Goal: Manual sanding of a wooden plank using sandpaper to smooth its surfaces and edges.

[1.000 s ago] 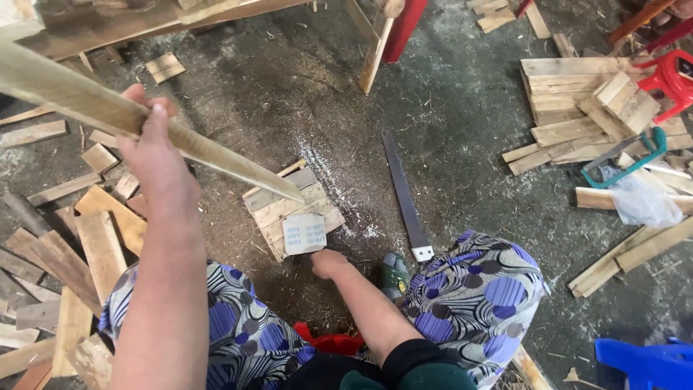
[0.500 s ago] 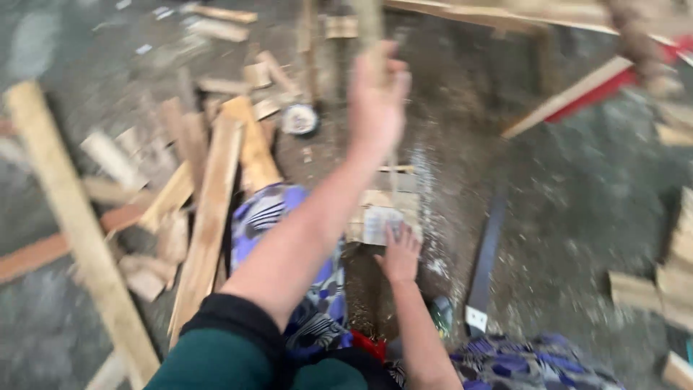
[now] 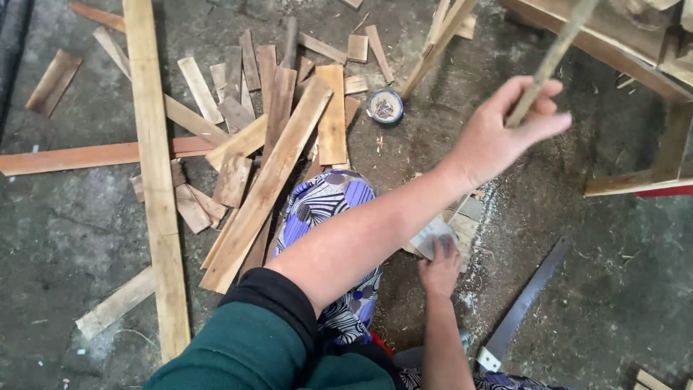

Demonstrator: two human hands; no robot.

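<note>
Rough grey concrete floor [image 3: 65, 217] dusted with sawdust, scattered wood offcuts [image 3: 238, 94], long plank [image 3: 155, 180], wooden frame [image 3: 635, 50] top right, flat daylight.

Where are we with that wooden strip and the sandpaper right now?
Done: sawdust lies by the small boards, and the saw is set down. In hand: left hand grips the raised wooden strip; right hand rests on the sandpaper. Left: strip and sandpaper are still apart.

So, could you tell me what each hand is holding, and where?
Left hand grips a thin wooden strip low on its length; right hand presses on a sandpaper sheet.
</note>
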